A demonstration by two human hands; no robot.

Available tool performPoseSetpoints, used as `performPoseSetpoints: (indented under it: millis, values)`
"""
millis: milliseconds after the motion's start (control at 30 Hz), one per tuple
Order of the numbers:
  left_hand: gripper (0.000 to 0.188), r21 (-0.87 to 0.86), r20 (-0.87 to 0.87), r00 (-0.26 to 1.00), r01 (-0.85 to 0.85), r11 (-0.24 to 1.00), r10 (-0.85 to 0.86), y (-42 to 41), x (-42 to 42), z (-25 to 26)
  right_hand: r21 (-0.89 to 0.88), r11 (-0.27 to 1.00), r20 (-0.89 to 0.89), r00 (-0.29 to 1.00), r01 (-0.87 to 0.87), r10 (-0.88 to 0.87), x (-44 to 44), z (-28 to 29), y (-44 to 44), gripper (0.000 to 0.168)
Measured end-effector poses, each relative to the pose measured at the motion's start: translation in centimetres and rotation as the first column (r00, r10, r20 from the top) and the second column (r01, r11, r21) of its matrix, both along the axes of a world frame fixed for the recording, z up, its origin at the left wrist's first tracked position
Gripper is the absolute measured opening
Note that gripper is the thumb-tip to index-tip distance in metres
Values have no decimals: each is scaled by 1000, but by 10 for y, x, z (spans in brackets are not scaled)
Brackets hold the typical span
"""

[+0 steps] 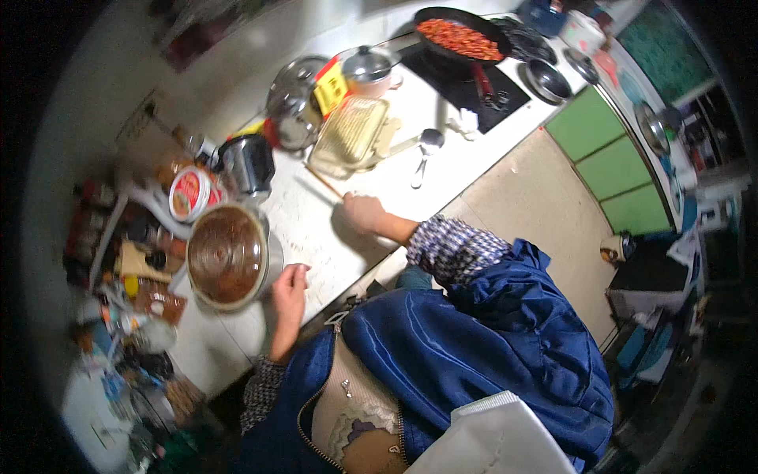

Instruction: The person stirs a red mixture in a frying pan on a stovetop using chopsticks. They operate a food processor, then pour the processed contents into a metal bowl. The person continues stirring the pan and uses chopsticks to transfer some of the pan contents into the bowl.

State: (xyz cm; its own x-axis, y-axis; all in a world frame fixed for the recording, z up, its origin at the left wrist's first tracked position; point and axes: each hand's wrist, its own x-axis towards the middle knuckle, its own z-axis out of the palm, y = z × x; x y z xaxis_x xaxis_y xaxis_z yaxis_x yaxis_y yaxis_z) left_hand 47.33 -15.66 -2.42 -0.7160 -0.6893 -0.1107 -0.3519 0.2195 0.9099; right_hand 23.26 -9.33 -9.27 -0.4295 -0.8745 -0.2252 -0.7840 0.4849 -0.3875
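My right hand (364, 212) is over the white countertop (323, 258), its fingers closed around a thin wooden stick (324, 181), perhaps a chopstick. The stick's far end reaches towards a pale yellow plastic tray (354, 133). Low at the left, my left hand (289, 293) is beside a round pot with a glass lid (226, 258). Nothing shows in that hand, and its fingers are loosely apart. Whether it touches the pot's side I cannot tell. Brown contents or a brown tint show through the lid. A metal ladle (431, 141) lies beyond my right hand.
At the back, a dark frying pan (503, 44) with reddish-orange pieces is on a black cooktop (509, 106), its handle facing me. A metal bowl (546, 80) stands beside it. A dark shiny container (247, 165), a white tub (189, 194) and a lidded pot (367, 68) crowd the counter.
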Motion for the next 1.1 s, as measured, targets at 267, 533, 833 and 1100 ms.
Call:
performPoseSetpoints:
  millis: [267, 533, 833, 1100]
  values:
    - [23, 721, -143, 987, 50, 691, 78, 9, -141, 0, -299, 900, 285, 870, -318, 402, -19, 95, 69, 25]
    - [17, 918, -173, 881, -19, 397, 440, 84, -294, 45, -776, 526, -65, 875, -347, 480, -146, 155, 171, 39]
    - [34, 621, -445, 891, 235, 748, 89, 148, -429, 46, -943, 293, 170, 985, 159, 15, -367, 182, 251, 13]
    - [40, 537, -112, 984, 177, 825, -138, 138, -489, 41, -685, 680, 522, 827, 262, 207, -509, 124, 162, 17]
